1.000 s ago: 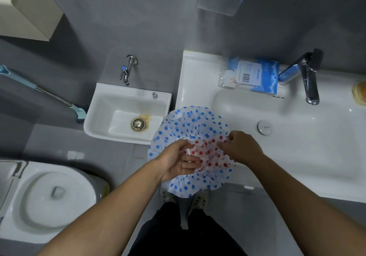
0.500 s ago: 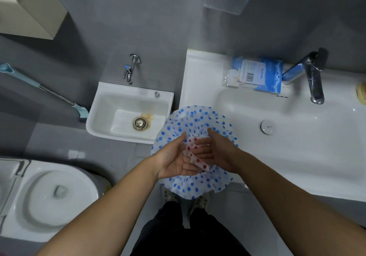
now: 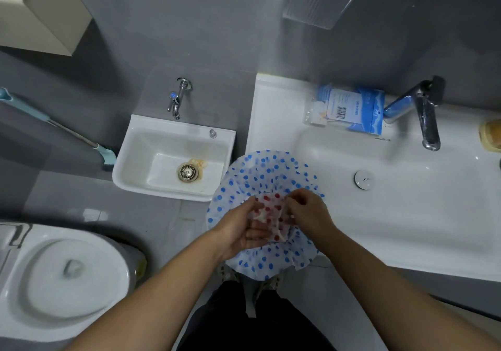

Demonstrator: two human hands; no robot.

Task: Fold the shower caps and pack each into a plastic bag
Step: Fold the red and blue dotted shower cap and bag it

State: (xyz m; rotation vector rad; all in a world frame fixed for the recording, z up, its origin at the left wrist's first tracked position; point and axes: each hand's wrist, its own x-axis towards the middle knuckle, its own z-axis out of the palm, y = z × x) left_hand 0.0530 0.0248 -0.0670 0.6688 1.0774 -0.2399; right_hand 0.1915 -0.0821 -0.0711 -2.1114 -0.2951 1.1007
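Note:
A small folded shower cap with red dots [image 3: 271,212] lies between my two hands. My left hand [image 3: 244,228] cradles it from below, palm up, fingers under the folded bundle. My right hand [image 3: 306,209] pinches its right edge with thumb and fingers. Beneath both hands a large spread-out shower cap with blue dots [image 3: 260,177] hangs over the front left corner of the big washbasin [image 3: 406,215]. A blue and clear plastic packet [image 3: 349,109] with a barcode label lies on the basin's back ledge.
A chrome tap [image 3: 425,117] stands at the basin's back right, a drain plug [image 3: 364,179] in its bowl. A low mop sink [image 3: 173,158] with its own tap sits to the left, a toilet [image 3: 59,274] at lower left, a blue-handled brush [image 3: 54,125] beside it.
My hands were pressed together over the red-dotted cap; now they have parted a little, the right hand pinching its right edge, the cap folded smaller than a second ago.

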